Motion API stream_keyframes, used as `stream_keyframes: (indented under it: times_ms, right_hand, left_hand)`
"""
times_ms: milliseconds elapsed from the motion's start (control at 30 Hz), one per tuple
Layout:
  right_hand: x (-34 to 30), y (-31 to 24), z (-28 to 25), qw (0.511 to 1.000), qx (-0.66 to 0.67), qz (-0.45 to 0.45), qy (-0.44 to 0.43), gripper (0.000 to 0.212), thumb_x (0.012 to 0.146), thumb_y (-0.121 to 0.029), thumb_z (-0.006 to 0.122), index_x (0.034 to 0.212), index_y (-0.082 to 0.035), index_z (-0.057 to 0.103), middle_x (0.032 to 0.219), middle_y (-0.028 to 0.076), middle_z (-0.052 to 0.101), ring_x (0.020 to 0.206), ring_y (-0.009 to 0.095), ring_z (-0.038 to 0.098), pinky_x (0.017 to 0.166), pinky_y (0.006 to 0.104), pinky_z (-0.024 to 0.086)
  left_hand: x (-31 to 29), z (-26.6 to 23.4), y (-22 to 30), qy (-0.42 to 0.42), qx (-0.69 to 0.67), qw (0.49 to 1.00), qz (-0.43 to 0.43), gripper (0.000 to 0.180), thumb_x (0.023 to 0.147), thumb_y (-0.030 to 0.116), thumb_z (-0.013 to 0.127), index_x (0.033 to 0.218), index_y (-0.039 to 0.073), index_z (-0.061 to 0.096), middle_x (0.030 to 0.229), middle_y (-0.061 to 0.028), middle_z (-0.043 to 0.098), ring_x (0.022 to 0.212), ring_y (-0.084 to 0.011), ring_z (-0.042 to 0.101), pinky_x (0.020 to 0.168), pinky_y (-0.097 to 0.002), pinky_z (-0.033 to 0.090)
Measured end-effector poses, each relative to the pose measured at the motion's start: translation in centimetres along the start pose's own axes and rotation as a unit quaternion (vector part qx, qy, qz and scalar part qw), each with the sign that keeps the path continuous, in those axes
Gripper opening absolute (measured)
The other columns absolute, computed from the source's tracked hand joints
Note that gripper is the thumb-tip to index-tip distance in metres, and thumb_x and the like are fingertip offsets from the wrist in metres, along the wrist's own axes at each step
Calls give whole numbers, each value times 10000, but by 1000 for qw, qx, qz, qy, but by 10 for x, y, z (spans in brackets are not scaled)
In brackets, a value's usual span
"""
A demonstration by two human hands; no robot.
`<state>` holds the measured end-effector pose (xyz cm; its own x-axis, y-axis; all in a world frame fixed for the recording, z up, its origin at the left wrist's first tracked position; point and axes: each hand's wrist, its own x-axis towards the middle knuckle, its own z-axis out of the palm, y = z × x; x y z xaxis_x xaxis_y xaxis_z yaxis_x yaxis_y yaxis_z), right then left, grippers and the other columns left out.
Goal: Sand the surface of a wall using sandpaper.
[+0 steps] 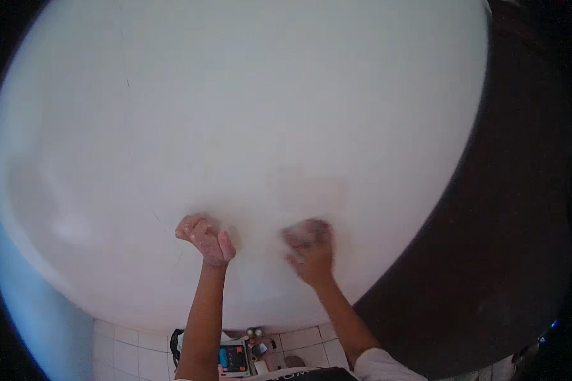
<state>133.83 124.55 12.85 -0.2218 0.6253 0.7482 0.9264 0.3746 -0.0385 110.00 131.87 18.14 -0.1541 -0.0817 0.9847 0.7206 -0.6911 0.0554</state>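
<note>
A broad, pale white wall [286, 101] fills most of the head view, and both my hands are at its lower part. My left hand [206, 238] is bent at the wrist against or just off the wall. Its fingers are curled in and the thumb stands a little apart; whatever lies inside the fingers is hidden. To its right, my right hand [311, 251] is up by the wall, its fingers smeared by motion, so I cannot make out anything in them. A faint, slightly darker patch [314, 190] shows on the wall above the right hand.
Below my arms, a tray [235, 359] with blue, black and orange items and several small containers sits on the tiled floor [133, 349]. A dark brown surface [489, 254] borders the wall at right. A light blue surface [25, 286] lies at left.
</note>
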Motion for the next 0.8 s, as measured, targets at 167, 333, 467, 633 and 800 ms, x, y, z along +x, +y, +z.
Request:
stream_keyframes:
  times_ms: [167,333,467,633,800]
  right_hand:
    - [63,82,-70,937,-30,201,283,737,787,-125,646,1470,-249,397,1606,141,107,1447,458,91,1135,616,133]
    - [148,2,-82,964,-50,111,238,654,830,-189,605,1449,-300,424,1590,105,182,1433,434,160,1130,586,207]
    - [99,-12,-11,988,38,-104,111,590,813,-212,636,1359,-399,515,1500,63,375,1339,368,350,1084,569,310]
    - [36,99,-10,983,-79,88,144,574,906,-163,523,1458,-272,411,1564,108,261,1411,406,249,1147,542,212]
    - [128,174,-78,865,-41,293,406,567,991,-235,375,1533,-175,220,1605,141,82,1455,422,68,1174,548,49]
  left_hand:
    - [-11,16,8,-22,3,1000,20,342,812,342,516,1036,103,417,1061,-119,434,1007,-274,338,882,-440,274]
    - [-15,28,9,-19,-11,999,28,354,827,378,518,1026,110,401,1058,-118,441,1001,-269,339,877,-437,270]
    - [-24,48,1,34,-44,998,1,348,827,380,527,1027,130,392,1044,-106,426,1002,-268,334,884,-434,259]
    - [-29,62,9,4,-28,1000,2,351,835,381,522,1013,111,384,1023,-109,411,990,-262,327,874,-433,274]
    - [-47,83,18,-18,-21,1000,-10,389,823,402,522,1022,94,394,1026,-117,407,997,-275,324,904,-456,242]
